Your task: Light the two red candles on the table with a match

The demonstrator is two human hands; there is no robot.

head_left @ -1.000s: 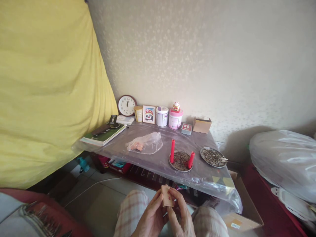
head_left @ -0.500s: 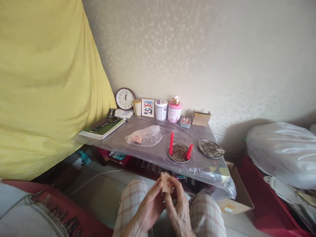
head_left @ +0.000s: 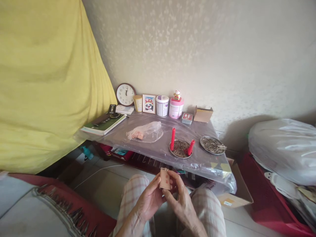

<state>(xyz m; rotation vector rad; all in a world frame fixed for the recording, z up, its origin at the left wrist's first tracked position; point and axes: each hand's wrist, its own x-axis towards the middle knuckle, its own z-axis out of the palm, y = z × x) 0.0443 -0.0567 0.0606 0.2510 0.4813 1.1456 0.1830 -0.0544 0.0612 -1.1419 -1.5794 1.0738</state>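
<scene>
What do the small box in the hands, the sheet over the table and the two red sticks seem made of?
The small box, between the left hand and the right hand, looks like thin matte cardboard: tan with red print. The sheet seems clear glossy plastic film: it wrinkles and shines. The red sticks are probably wax candles, smooth and dull.

the print on the small box [head_left: 165, 178] cannot be read; the forearms [head_left: 128, 227] of the left hand [head_left: 150, 201] and right hand [head_left: 182, 203] are cut off below.
</scene>
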